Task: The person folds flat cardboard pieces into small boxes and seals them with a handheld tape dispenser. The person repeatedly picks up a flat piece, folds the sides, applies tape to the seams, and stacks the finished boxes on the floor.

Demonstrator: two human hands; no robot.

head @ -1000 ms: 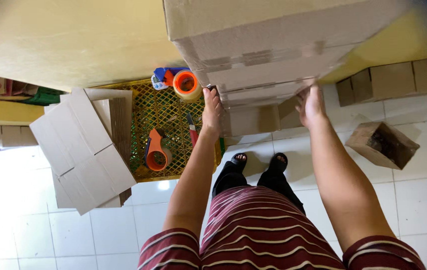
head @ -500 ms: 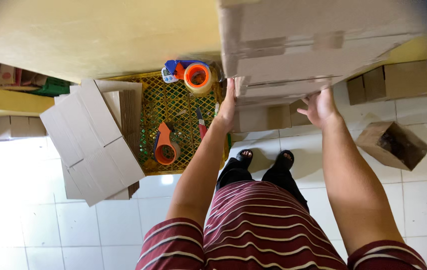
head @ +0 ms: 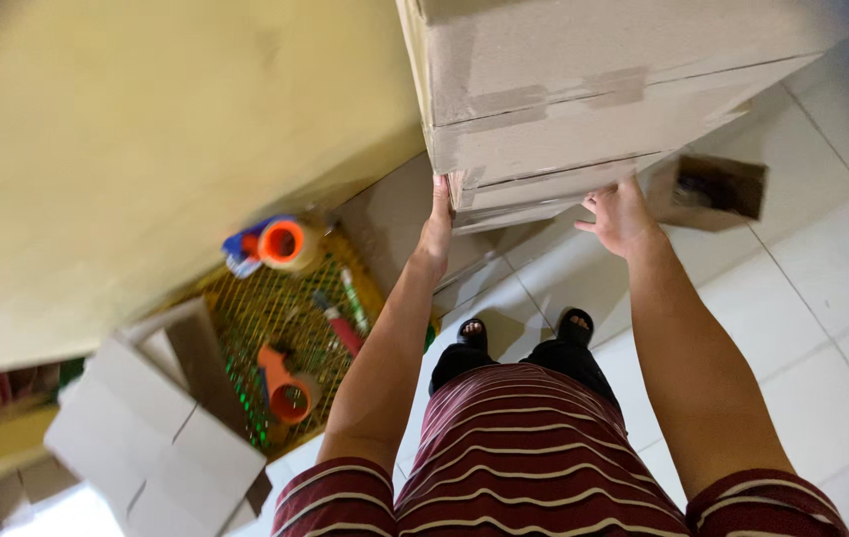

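I stand holding a stack of taped cardboard boxes (head: pixel 584 89) out in front of me, over a white tiled floor. My left hand (head: pixel 436 227) grips the bottom left corner of the lowest box. My right hand (head: pixel 620 214) presses under that box near its right side, fingers curled against the cardboard. Both arms are stretched forward. Below me I see a red striped shirt and two feet in black sandals (head: pixel 524 331).
A yellow mesh crate (head: pixel 275 328) with orange tape dispensers (head: pixel 287 388) and tape rolls sits at the left against a yellow wall (head: pixel 146 149). Flat white cartons (head: pixel 146 438) lean beside it. An open small cardboard box (head: pixel 713 189) lies on the floor to the right.
The view has swung and tilted. The box stack now sits higher and to the right, and the crate has shifted down-left. Both hands keep their hold under the boxes.
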